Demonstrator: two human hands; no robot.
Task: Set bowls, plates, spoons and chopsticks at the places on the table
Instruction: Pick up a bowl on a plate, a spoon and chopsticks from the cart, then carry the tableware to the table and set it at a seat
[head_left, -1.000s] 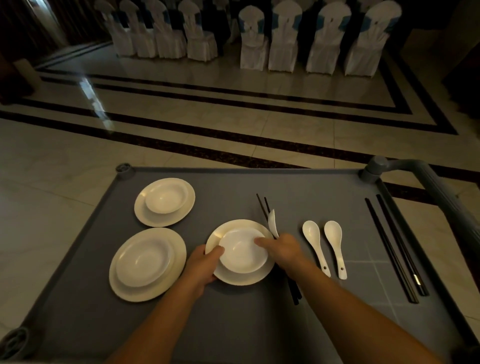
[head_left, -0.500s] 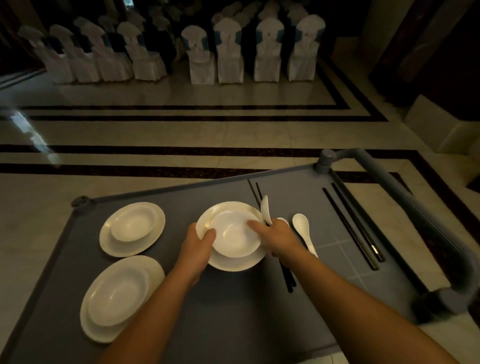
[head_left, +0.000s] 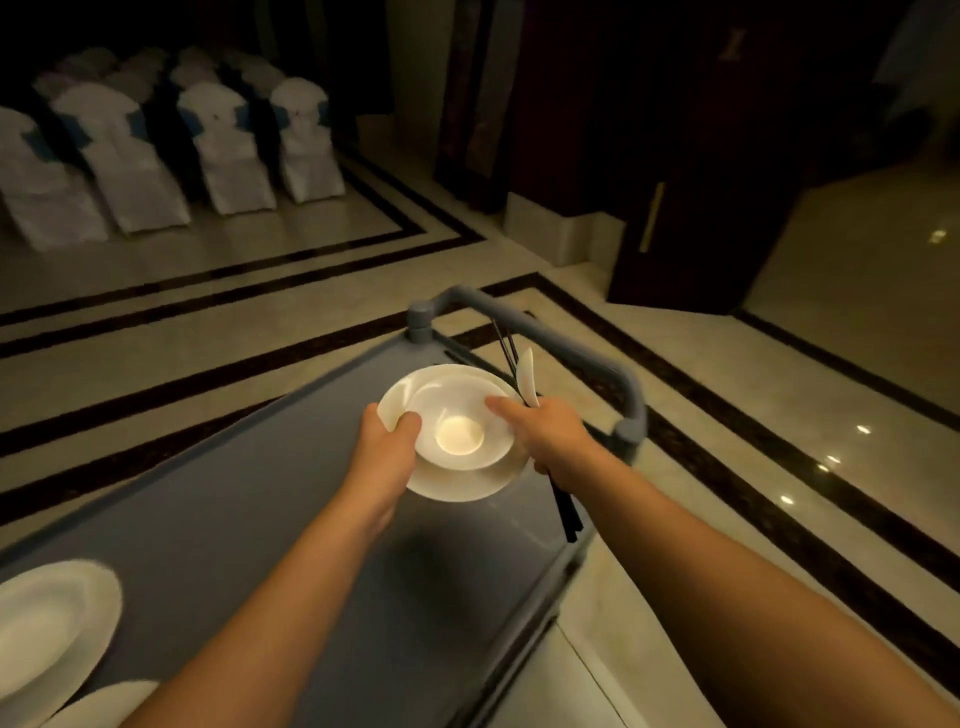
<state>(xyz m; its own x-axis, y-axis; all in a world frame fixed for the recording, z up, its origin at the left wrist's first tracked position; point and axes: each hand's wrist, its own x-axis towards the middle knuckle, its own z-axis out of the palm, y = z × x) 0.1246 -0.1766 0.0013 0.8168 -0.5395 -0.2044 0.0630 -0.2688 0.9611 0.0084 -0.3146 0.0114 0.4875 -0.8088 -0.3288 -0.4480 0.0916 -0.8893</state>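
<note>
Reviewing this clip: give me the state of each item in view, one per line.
Plate: lifted off the cart, held by both hands.
Bowl: sitting on the plate.
Spoon: held in right hand.
Chopsticks: held in right hand.
Left hand: grips plate rim.
Cart: holds other plates.

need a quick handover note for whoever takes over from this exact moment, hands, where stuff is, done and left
Left hand: grips the left rim of the plate, thumb on the bowl that sits in it.
Right hand: holds the plate's right rim, plus a white spoon and dark chopsticks pinched in the same hand.
This one setting is lifted above the grey cart. More white plates wait at the cart's near left corner.
Done: one setting gathered. Left: carry it to a place and lay it out; no table is in view. Then the remaining settings.
</note>
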